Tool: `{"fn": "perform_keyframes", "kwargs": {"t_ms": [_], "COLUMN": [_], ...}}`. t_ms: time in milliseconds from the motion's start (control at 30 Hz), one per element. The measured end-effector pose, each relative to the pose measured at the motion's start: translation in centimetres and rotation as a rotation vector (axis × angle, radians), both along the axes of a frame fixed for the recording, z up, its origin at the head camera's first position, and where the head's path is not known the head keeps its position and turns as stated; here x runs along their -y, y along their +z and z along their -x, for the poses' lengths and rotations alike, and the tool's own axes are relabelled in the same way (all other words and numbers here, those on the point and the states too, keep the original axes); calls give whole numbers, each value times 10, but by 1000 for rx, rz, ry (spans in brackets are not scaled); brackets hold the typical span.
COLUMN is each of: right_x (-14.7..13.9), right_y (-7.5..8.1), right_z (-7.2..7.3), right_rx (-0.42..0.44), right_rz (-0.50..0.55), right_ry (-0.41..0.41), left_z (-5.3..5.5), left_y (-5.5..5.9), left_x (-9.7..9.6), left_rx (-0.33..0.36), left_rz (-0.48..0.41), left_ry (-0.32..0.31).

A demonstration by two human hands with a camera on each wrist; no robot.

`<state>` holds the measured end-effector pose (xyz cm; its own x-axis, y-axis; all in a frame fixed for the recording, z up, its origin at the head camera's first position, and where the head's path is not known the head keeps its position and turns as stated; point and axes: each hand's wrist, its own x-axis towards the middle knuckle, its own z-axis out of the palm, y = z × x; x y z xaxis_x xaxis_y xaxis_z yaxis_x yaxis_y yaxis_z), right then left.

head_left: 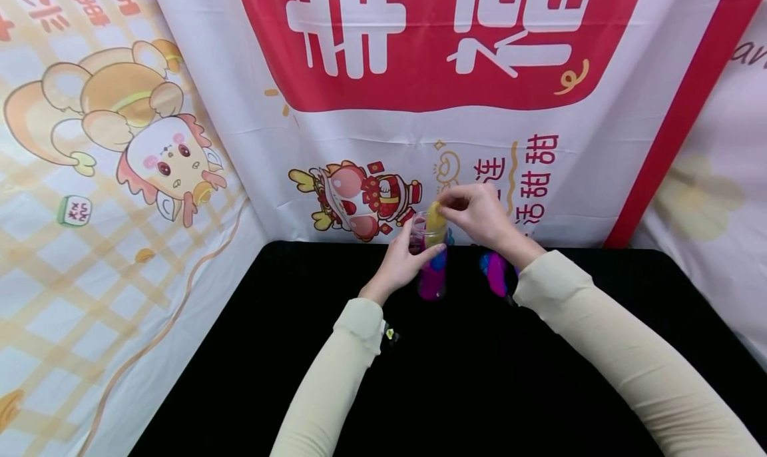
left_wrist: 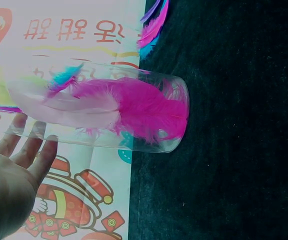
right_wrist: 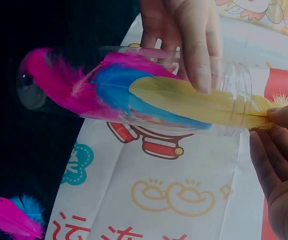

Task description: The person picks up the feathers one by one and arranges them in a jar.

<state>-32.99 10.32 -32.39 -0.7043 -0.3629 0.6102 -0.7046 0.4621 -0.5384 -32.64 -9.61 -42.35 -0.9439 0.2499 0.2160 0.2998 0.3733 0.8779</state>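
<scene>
A clear, see-through jar [right_wrist: 241,75] stands tall, with its open mouth up. Inside it are magenta feathers [right_wrist: 54,82], a blue feather [right_wrist: 113,87] and a pale feather [left_wrist: 79,112]. My left hand [head_left: 403,258] grips the jar near its top, thumb on one side and fingers round the other. Between thumb and fingertips, my right hand [head_left: 479,212] pinches the fluffy end of a yellow feather [right_wrist: 169,95]. Most of that feather is down inside the jar, and its pinched end sticks out at the mouth.
Loose magenta and blue feathers [head_left: 496,274] lie on the black table [head_left: 479,377] to the right of the jar, partly behind the right sleeve. A printed cloth [head_left: 359,130] hangs at the table's far edge. Some small object [head_left: 391,334] shows beside the left cuff.
</scene>
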Motion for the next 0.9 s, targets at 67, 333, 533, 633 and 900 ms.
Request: {"fn": "perform_keyframes", "kwargs": {"t_ms": [67,333,533,633,900], "right_x": [0,1,1,1,1], "right_y": [-1,-5,-5,-5,-6], "right_z": [0,2,3,3,5], "right_rx": [1,15,29,34,33], "right_rz": [-7,-49,-110,-133,-195], "right_ry": [14,56,43,30,59], "left_z": [0,0,0,1,2], "left_y": [0,0,0,0,-1], "left_x": [0,0,0,0,0], "left_rx": [3,4,-7,-10,-33], "left_rz": [-2,3,-2,-12,-24], "left_ry": [-2,3,-8,-18,-36]}}
